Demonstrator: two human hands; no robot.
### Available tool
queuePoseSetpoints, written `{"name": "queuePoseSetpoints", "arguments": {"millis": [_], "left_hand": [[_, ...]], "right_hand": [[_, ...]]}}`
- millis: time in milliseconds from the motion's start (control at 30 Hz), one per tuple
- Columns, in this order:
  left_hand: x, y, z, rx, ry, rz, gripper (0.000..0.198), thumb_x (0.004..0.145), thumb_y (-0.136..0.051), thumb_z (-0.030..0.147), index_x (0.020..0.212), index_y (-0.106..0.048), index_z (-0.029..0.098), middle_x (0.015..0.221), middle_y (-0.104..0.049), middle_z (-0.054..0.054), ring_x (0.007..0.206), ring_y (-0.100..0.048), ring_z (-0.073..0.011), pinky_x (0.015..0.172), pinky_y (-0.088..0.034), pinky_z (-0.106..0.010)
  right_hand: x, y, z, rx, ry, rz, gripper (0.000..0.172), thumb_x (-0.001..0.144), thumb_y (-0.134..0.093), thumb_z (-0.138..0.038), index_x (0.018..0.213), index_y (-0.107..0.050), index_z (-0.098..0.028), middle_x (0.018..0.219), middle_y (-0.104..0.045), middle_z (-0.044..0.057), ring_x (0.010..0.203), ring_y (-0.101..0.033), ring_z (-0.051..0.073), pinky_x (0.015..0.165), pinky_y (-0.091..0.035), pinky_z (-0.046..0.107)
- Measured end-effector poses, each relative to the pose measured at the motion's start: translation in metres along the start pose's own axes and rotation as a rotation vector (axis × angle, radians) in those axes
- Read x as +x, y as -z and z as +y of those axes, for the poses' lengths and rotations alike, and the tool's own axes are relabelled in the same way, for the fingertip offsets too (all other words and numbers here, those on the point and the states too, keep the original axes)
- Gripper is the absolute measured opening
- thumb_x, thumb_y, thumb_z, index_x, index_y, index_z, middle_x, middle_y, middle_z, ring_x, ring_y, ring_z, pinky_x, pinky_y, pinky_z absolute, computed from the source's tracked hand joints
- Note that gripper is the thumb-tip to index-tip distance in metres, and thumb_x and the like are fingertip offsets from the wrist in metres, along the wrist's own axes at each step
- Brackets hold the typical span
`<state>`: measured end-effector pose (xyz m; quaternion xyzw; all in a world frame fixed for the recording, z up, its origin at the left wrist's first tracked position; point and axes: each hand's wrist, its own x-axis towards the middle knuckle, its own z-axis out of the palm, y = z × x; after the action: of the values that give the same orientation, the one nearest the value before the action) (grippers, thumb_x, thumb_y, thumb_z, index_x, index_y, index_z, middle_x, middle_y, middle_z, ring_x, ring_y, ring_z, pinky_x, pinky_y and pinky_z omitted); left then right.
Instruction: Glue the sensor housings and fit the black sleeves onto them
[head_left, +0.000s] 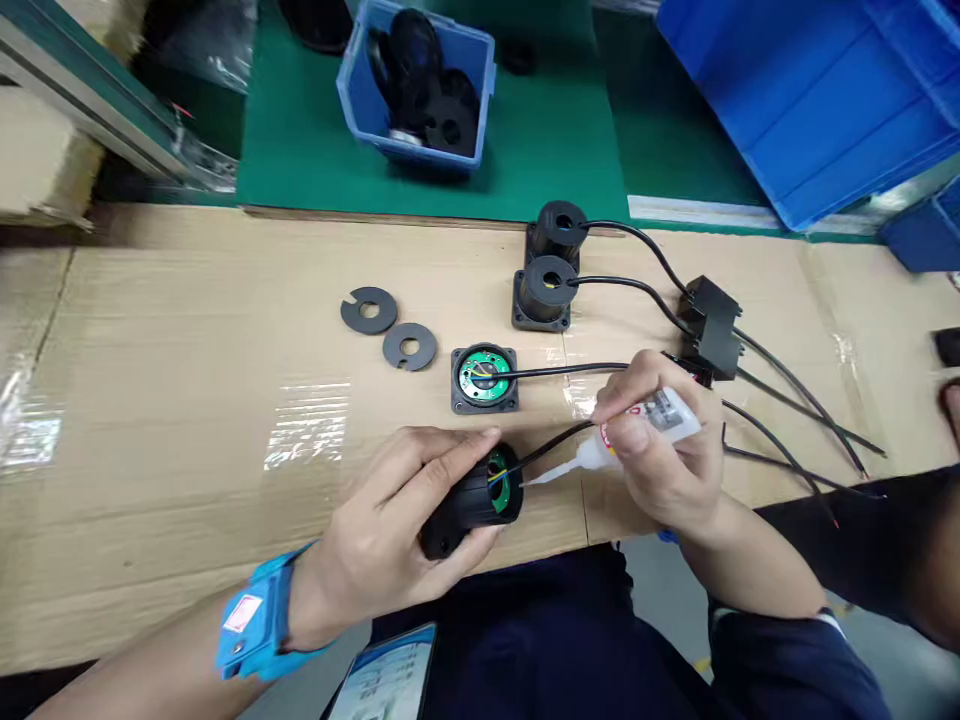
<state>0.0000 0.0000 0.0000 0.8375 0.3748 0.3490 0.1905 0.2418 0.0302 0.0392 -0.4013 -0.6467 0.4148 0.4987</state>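
Note:
My left hand (409, 510) is wrapped round a black cylindrical housing (476, 495), tilted so its open end faces right. Inside it a green circuit board (501, 482) with thin coloured wires shows, and a black cable runs out. Between the fingers of my right hand (667, 440) is a small white glue bottle (652, 425); its fine nozzle reaches the housing's rim. Just behind, a square black base (485, 400) with a green board and cable lies flat. Two notched black discs (370, 310) (409, 347) rest to its left.
Two capped black housings (546, 292) (559, 232) stand farther back, their cables running to black blocks (709, 325) at right. A blue bin (416, 150) of black parts sits on the green mat (300, 150). A large blue crate (810, 90) is at upper right. A phone (386, 675) lies on my lap.

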Motion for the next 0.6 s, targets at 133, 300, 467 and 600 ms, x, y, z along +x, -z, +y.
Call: {"name": "queuePoseSetpoints", "arguments": {"millis": [133, 300, 467, 600], "left_hand": [[0.0021, 0.0042, 0.0057, 0.000, -0.004, 0.013, 0.060, 0.085, -0.074, 0.023, 0.142, -0.056, 0.013, 0.113, -0.068, -0.012, 0.098, -0.068, -0.0230, 0.087, -0.061, -0.036], [0.0031, 0.0046, 0.0067, -0.012, -0.003, 0.016, 0.064, 0.084, -0.075, 0.022, 0.144, -0.055, 0.016, 0.114, -0.068, -0.011, 0.098, -0.068, -0.0234, 0.086, -0.062, -0.037], [0.0032, 0.0043, 0.0068, -0.021, -0.002, 0.019, 0.063, 0.085, -0.075, 0.021, 0.144, -0.054, 0.014, 0.113, -0.066, -0.012, 0.098, -0.067, -0.0231, 0.085, -0.061, -0.037], [0.0042, 0.0045, 0.0069, -0.020, 0.009, 0.020, 0.065, 0.084, -0.075, 0.020, 0.146, -0.054, 0.017, 0.111, -0.067, -0.011, 0.096, -0.068, -0.0235, 0.083, -0.062, -0.037]], "right_hand": [[0.0003, -0.0015, -0.0005, 0.042, -0.026, -0.017, 0.023, 0.095, -0.073, -0.036, 0.083, -0.063, -0.020, 0.069, -0.053, -0.004, 0.057, -0.047, 0.008, 0.051, -0.037, 0.024], [0.0000, -0.0015, 0.0006, 0.072, -0.023, -0.027, 0.021, 0.096, -0.073, -0.034, 0.083, -0.064, -0.021, 0.071, -0.055, -0.004, 0.058, -0.048, 0.008, 0.052, -0.038, 0.025], [0.0002, -0.0008, 0.0008, 0.076, -0.025, -0.038, 0.022, 0.096, -0.074, -0.034, 0.083, -0.063, -0.020, 0.071, -0.055, -0.004, 0.058, -0.048, 0.008, 0.052, -0.037, 0.025], [0.0008, -0.0010, 0.0002, 0.078, -0.028, -0.038, 0.024, 0.095, -0.074, -0.034, 0.081, -0.062, -0.019, 0.070, -0.054, -0.004, 0.058, -0.049, 0.007, 0.052, -0.038, 0.025]]}}
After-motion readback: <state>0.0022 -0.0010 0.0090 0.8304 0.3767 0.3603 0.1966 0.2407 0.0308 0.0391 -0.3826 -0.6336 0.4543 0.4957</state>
